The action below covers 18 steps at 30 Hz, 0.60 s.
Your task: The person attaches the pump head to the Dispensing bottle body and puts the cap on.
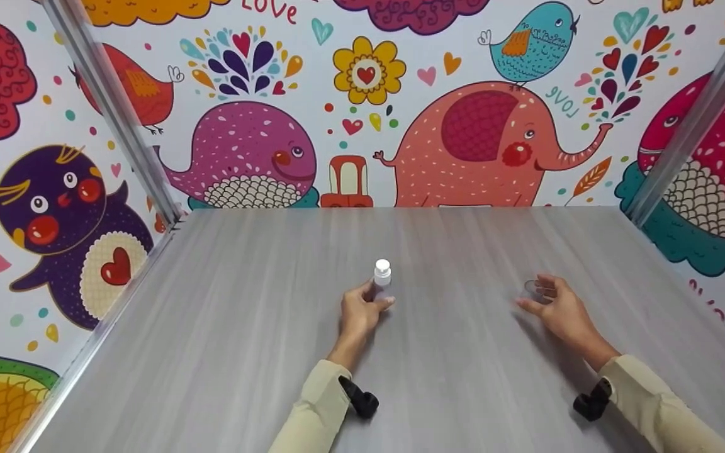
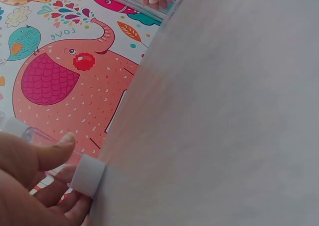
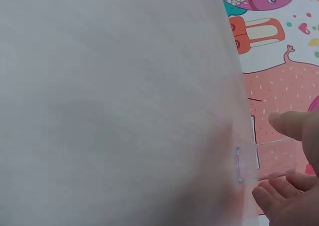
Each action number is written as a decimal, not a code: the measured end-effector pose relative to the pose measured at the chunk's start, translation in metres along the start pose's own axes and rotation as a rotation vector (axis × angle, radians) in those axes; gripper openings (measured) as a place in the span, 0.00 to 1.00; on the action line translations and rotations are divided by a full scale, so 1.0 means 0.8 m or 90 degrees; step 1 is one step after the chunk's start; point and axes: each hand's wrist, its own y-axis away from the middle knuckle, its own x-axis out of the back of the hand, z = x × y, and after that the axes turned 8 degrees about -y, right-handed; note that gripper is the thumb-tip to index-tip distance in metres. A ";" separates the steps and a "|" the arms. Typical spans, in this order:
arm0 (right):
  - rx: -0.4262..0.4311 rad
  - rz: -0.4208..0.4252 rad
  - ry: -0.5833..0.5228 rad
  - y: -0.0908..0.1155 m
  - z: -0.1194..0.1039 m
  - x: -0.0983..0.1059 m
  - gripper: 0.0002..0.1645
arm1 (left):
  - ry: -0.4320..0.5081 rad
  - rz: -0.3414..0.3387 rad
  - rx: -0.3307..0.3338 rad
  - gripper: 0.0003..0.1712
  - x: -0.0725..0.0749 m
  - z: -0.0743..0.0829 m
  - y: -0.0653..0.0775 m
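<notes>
My left hand [image 1: 361, 309] grips a small clear bottle [image 2: 59, 141] with a white top [image 1: 382, 272], thumb on one side and fingers on the other. The bottle stands upright, and its white base [image 2: 88, 176] is right at the tabletop in the left wrist view. Off to the right, my right hand [image 1: 557, 309] is around a clear plastic cup-like cylinder [image 3: 266, 161]. Its fingers lie along the cylinder's near side, while the thumb [image 3: 289, 123] is spread away from it. In the head view, only the cylinder's round rim [image 1: 531, 286] shows beside the fingers.
A grey wood-grain table [image 1: 243, 283] lies under both hands. Printed walls with cartoon animals rise at its back and sides, with metal posts [image 1: 117, 119] at the corners. Each sleeve carries a black wrist camera [image 1: 362, 399].
</notes>
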 end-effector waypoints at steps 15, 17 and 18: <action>-0.022 0.048 -0.037 -0.003 0.011 -0.008 0.38 | 0.003 -0.008 0.010 0.32 0.000 0.000 0.001; -0.025 0.057 -0.042 -0.003 0.013 -0.008 0.36 | 0.004 -0.008 0.009 0.31 0.000 0.000 0.002; -0.028 0.063 -0.043 -0.003 0.013 -0.009 0.35 | 0.006 -0.008 0.009 0.31 -0.001 0.001 0.001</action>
